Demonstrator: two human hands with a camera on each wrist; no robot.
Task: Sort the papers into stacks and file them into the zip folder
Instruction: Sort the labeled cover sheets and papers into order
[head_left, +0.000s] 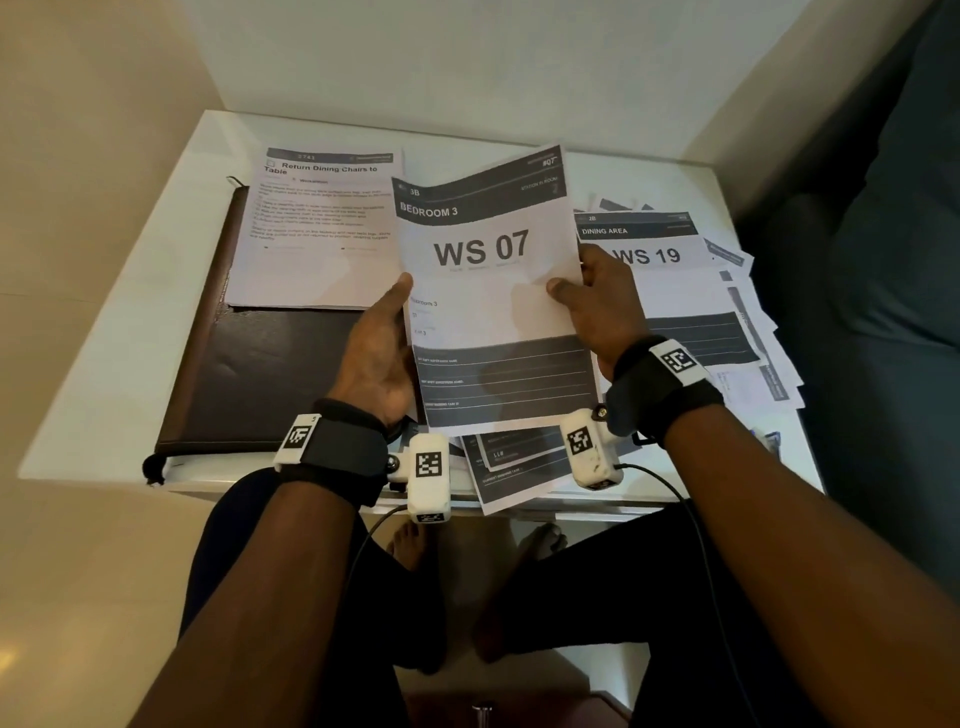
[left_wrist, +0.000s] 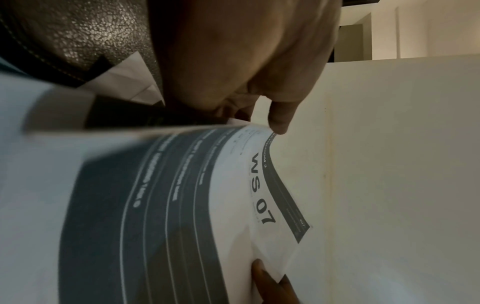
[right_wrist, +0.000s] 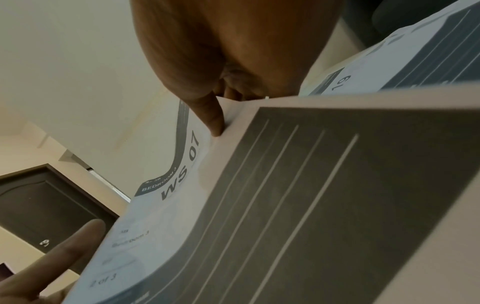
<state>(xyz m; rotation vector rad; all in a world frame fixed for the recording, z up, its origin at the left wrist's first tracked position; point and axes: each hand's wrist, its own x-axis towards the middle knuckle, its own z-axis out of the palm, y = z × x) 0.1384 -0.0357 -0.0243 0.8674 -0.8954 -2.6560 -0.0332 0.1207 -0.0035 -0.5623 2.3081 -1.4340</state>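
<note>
Left hand: your left hand (head_left: 382, 340) pinches the left edge of the WS 07 sheet (head_left: 493, 291), thumb on the printed face, fingers behind it.
Right hand: your right hand (head_left: 597, 306) clamps the sheet's right edge the same way, thumb on top.
WS 07 sheet: you hold it lifted above the white table (head_left: 119, 374), bowed, its near edge over loose papers at the table's near rim.
Zip folder: the dark zip folder (head_left: 260, 374) lies flat on the left, partly under your left hand.
On the folder: the "Return Dining Chairs" sheet (head_left: 317, 228) rests across its far half.
Right side: the WS 19 sheet (head_left: 670, 270) tops a fanned pile of papers (head_left: 753, 332), your right hand covering its left edge.
Beyond: a teal sofa (head_left: 893, 291) sits right of the table.
</note>
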